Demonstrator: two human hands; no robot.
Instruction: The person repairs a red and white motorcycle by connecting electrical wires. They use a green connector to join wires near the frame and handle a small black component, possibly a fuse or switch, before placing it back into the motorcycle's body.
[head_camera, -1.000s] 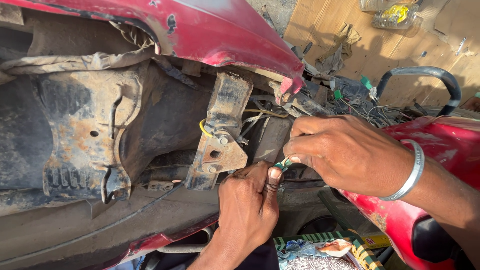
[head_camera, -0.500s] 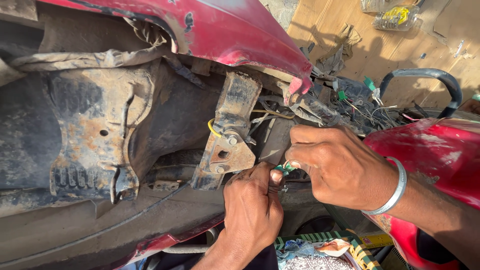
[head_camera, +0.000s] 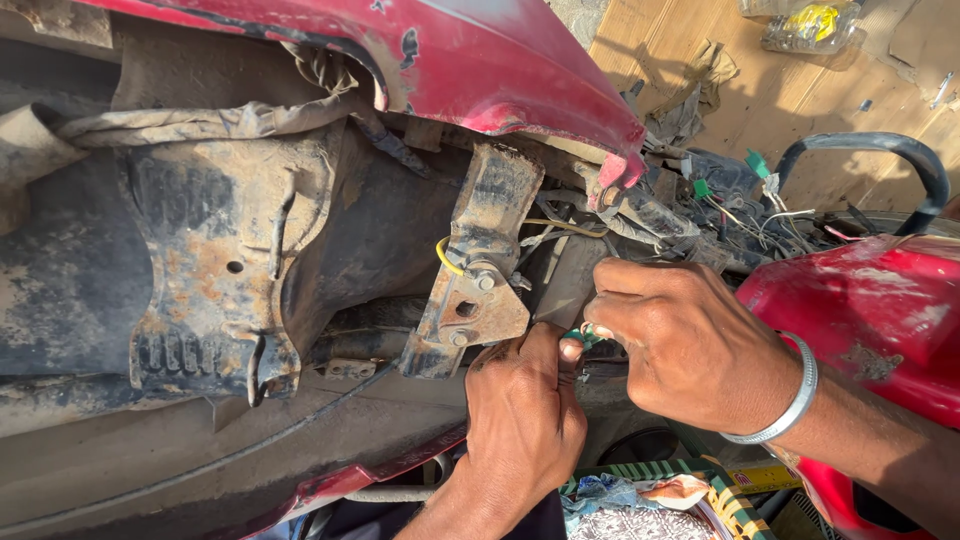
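Dusty red scooter frame (head_camera: 480, 60): left hand (head_camera: 525, 420), right hand (head_camera: 690, 345) both pinch green connector (head_camera: 583, 337) between fingertips.

Harsh sunlight, deep shadows, sharp focus

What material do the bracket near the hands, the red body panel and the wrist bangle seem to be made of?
Bracket: steel, probably; dull, with rust patches and bolts.
Red body panel: glossy painted plastic or metal; chipped paint, unclear which.
Bangle: polished silver-coloured metal, judging by its bright reflections.
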